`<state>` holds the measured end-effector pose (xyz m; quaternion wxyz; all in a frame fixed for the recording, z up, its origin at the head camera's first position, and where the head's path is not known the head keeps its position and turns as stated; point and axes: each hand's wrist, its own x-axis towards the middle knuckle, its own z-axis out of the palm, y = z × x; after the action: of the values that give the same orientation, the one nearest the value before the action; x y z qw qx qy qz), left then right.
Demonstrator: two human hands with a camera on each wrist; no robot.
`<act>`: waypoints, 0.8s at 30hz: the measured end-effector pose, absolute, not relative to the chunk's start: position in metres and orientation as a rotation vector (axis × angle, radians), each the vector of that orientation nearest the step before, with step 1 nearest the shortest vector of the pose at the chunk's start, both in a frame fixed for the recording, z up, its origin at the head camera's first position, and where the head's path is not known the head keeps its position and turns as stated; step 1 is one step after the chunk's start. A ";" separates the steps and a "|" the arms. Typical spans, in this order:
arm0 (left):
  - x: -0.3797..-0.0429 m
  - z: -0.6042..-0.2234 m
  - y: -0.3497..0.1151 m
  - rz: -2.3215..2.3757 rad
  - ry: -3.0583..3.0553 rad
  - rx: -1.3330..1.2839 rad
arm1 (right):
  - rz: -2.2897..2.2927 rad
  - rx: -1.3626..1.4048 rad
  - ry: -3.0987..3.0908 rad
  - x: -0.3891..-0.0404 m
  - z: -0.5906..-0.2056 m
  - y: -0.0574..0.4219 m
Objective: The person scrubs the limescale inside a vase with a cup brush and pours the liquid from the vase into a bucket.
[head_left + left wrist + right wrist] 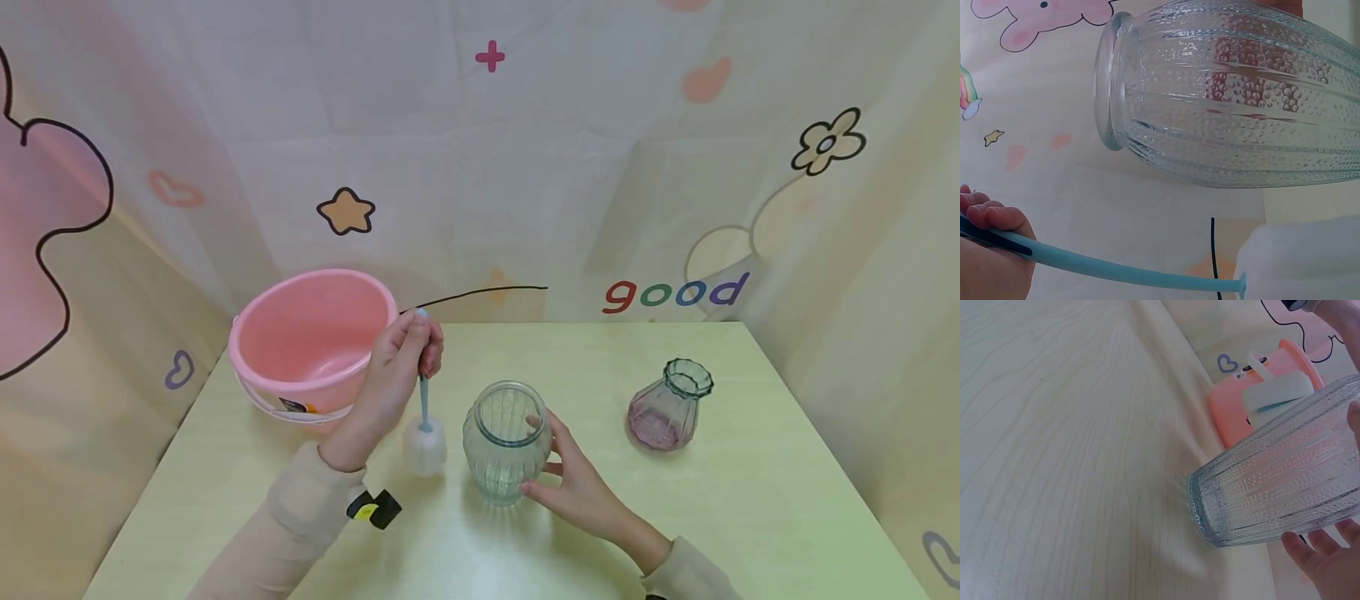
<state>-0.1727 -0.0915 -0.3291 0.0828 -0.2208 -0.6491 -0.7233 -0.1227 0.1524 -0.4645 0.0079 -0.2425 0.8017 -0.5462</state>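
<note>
My left hand point(397, 354) grips the blue handle point(1135, 271) of a sponge bottle brush near its top. The brush's white sponge head point(425, 450) hangs downward, just left of a ribbed clear glass vase point(498, 467). Around the right side of that vase curl the fingers and thumb of my right hand point(581, 487). The vase is upright with its round mouth uncovered, and its bumpy, ridged wall point(1272, 481) shows up close in the right wrist view. In the left wrist view, fingers show reddish through the glass.
At the back left stands a pink bucket point(315, 325) with a white handle, partly behind my left hand. A smaller green-to-purple glass vase point(663, 417) with a wavy rim stands on the right of the pale wooden table point(772, 500). A printed curtain point(562, 167) surrounds the table.
</note>
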 end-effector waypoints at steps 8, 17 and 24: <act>-0.170 -0.326 -0.091 -2.170 -1.977 -0.737 | -1.721 -0.769 2.476 -0.111 -0.438 0.146; -0.167 -0.319 -0.093 -2.273 -1.995 -0.842 | -1.693 -0.758 2.510 -0.109 -0.432 0.144; -0.163 -0.308 -0.097 -2.366 -2.024 -0.973 | -1.675 -0.803 2.520 -0.109 -0.429 0.145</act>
<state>-0.1632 -0.0967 -0.3080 -0.0603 -0.2978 -0.6192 -0.7240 -0.1090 0.1449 -0.4292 0.0054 -0.2564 0.8050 -0.5350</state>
